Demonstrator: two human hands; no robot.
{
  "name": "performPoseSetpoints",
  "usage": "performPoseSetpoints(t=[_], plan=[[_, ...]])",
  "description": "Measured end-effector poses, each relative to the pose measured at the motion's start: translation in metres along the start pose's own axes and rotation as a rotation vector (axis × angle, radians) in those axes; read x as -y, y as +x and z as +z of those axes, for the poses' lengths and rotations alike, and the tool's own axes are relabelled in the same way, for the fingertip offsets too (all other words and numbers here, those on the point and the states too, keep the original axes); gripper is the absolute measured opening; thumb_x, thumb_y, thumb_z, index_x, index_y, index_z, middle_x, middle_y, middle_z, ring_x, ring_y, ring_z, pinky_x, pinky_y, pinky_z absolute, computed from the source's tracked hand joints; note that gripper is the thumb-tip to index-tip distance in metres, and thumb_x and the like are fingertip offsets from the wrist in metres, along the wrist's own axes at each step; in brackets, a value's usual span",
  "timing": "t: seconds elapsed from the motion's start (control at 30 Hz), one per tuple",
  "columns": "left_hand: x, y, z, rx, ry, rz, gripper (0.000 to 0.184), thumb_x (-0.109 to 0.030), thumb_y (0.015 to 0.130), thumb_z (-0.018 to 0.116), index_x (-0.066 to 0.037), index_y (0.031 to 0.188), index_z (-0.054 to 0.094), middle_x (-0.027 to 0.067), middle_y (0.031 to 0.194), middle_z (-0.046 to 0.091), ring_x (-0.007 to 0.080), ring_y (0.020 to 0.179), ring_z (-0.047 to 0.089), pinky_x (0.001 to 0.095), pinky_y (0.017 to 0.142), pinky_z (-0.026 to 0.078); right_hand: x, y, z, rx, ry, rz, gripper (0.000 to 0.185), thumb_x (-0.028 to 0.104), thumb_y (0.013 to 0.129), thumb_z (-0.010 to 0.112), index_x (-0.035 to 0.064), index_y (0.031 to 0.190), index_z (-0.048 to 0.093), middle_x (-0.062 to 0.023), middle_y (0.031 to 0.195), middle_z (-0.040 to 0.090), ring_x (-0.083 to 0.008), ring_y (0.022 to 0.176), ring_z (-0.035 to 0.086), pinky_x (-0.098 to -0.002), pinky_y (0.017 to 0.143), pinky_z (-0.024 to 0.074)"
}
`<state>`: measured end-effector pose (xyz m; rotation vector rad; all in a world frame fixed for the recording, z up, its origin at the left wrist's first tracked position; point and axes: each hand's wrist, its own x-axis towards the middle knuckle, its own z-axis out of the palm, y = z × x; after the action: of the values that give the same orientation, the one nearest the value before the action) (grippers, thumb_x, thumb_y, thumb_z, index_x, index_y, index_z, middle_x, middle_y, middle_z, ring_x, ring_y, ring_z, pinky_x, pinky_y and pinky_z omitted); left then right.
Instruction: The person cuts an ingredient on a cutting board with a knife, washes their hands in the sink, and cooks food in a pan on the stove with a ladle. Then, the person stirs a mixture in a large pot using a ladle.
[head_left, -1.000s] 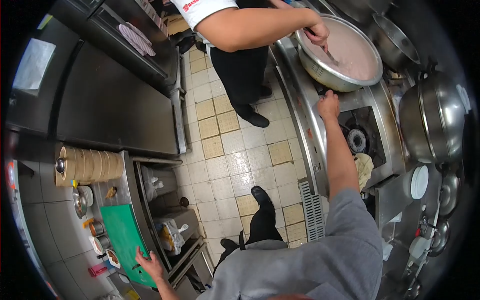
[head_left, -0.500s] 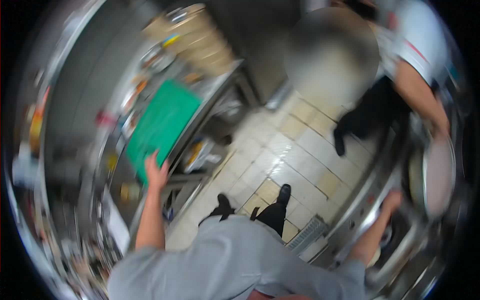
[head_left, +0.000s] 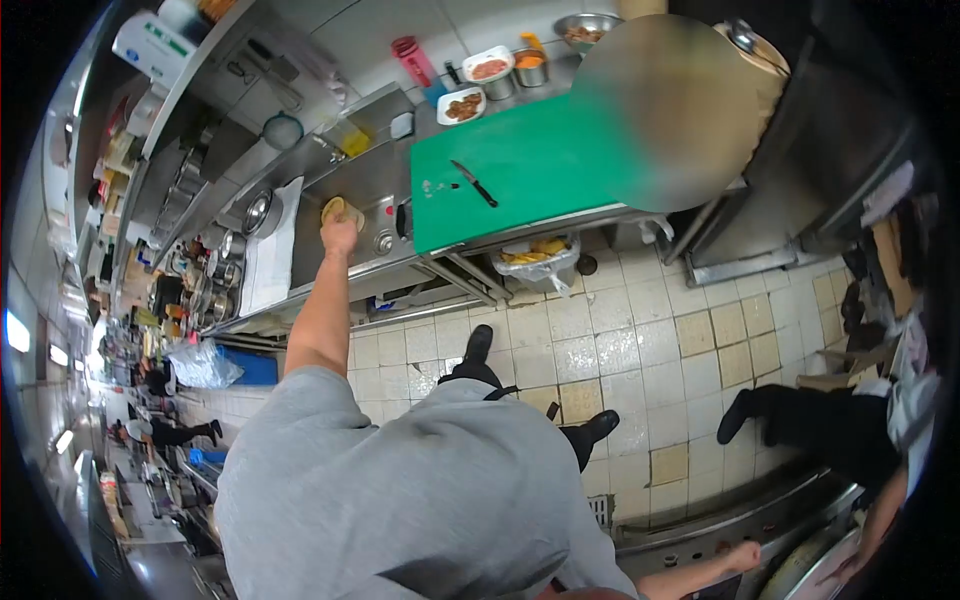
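My left hand [head_left: 340, 237] reaches down into the steel sink [head_left: 318, 182], its fingers closed around a yellowish round thing [head_left: 333, 208] whose kind I cannot make out. To the right of the sink lies a green cutting board [head_left: 540, 150]. On the board rests a knife [head_left: 478, 188] with a black handle, beside small pale scraps [head_left: 432, 187]. My right hand [head_left: 742, 556] is low on the right by the steel stove front [head_left: 680, 556]. Its fingers look curled, and whatever they may hold is hidden.
Behind the board stand a white dish of meat pieces [head_left: 461, 106], a steel container [head_left: 531, 68] and a pink bottle [head_left: 412, 60]. A lined bin [head_left: 535, 262] is under the counter. At right a co-worker [head_left: 830, 425] reaches toward a large pan [head_left: 800, 560]. A blurred patch covers the board's right end.
The view has swung left and sharpened. My left hand has gone from the green board's near edge into the sink and closed on the yellowish round thing. My right hand stays by the stove.
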<state>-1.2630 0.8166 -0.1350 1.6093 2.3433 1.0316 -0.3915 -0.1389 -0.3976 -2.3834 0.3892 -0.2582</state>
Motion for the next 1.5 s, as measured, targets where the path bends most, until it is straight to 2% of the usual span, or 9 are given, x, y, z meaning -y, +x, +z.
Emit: performPoseSetpoints(t=[0.1,0.23,0.4,0.63,0.77,1.0,1.23,1.37,1.5], plan=[[0.043,0.061,-0.008,0.017,-0.105,-0.108,0.047,-0.027,0.084,0.071,-0.006,0.126,0.066,0.0182,0.122,0.069,0.0319,0.115,0.065,0.0359,0.099,0.049,0.151,-0.155,0.060,0.290,0.699,0.136,0.012,0.010,0.092,0.059,0.0020,0.094,0.068,-0.0051,0.075,0.062,-0.0153,0.065,0.054,-0.0310,0.057,0.0470],[0.115,0.192,0.032,0.055,0.130,0.107,0.060,-0.036,0.086,0.069,0.000,0.133,0.059,0.0224,0.125,0.066,0.0341,0.119,0.062,0.0384,0.104,0.047,0.366,-0.406,0.115,0.681,0.639,0.202,0.007,0.015,0.093,0.062,0.0077,0.091,0.063,0.0003,0.076,0.057,-0.0078,0.057,0.045,-0.0226,0.049,0.0358],[0.135,0.281,0.079,0.135,0.062,-0.136,0.076,-0.039,0.086,0.070,0.003,0.144,0.045,0.0263,0.133,0.059,0.0373,0.125,0.056,0.0400,0.109,0.043,0.553,-0.658,0.163,1.228,0.494,-0.004,0.018,0.000,0.094,0.058,0.0039,0.111,0.064,-0.0053,0.093,0.068,-0.0104,0.065,0.057,-0.0235,0.057,0.0456],[0.186,0.393,0.166,0.027,-0.065,-0.124,0.059,-0.036,0.090,0.068,-0.002,0.136,0.053,0.0244,0.135,0.056,0.0373,0.131,0.050,0.0448,0.107,0.044,0.759,-0.940,0.178,1.772,0.252,-0.533,0.009,0.004,0.097,0.059,-0.0013,0.101,0.065,-0.0104,0.094,0.067,-0.0176,0.071,0.065,-0.0312,0.060,0.0533],[0.195,0.421,0.161,0.112,0.024,-0.069,0.032,-0.028,0.092,0.064,-0.002,0.111,0.066,0.0237,0.115,0.066,0.0400,0.115,0.061,0.0476,0.096,0.052,0.815,-1.067,0.251,1.982,0.089,-0.610,0.013,0.007,0.098,0.061,-0.0026,0.106,0.064,-0.0118,0.096,0.066,-0.0216,0.079,0.068,-0.0336,0.067,0.0561],[0.200,0.418,0.165,0.108,-0.166,-0.238,0.028,-0.026,0.091,0.064,0.001,0.101,0.067,0.0233,0.102,0.070,0.0416,0.099,0.067,0.0494,0.088,0.054,0.877,-1.266,0.377,2.218,0.109,-0.206,0.014,0.006,0.098,0.059,-0.0012,0.110,0.062,-0.0108,0.095,0.067,-0.0216,0.081,0.068,-0.0328,0.069,0.0586],[0.207,0.379,0.231,-0.199,-0.939,-0.697,0.017,-0.018,0.095,0.065,-0.002,0.100,0.062,0.0070,0.082,0.068,0.0214,0.068,0.063,0.0370,0.060,0.049,0.865,-1.325,0.425,2.168,-0.080,-0.283,0.014,0.009,0.097,0.059,0.0015,0.108,0.063,-0.0072,0.086,0.064,-0.0176,0.069,0.063,-0.0271,0.059,0.0523],[0.162,0.311,0.173,0.356,-1.550,-1.031,0.018,-0.024,0.100,0.057,-0.007,0.102,0.063,0.0046,0.085,0.065,0.0161,0.070,0.058,0.0354,0.056,0.045,0.857,-1.331,0.414,2.012,-0.302,-0.519,0.014,0.010,0.096,0.059,0.0020,0.102,0.069,-0.0075,0.085,0.064,-0.0175,0.068,0.063,-0.0298,0.061,0.0519],[0.139,0.277,0.189,0.373,-1.731,-1.081,0.024,-0.026,0.102,0.054,-0.004,0.102,0.065,0.0065,0.087,0.068,0.0236,0.075,0.065,0.0383,0.065,0.053,0.818,-1.322,0.414,1.915,-0.002,-0.410,0.023,0.014,0.095,0.061,-0.0025,0.109,0.069,-0.0129,0.087,0.070,-0.0193,0.080,0.066,-0.0364,0.069,0.0527]])
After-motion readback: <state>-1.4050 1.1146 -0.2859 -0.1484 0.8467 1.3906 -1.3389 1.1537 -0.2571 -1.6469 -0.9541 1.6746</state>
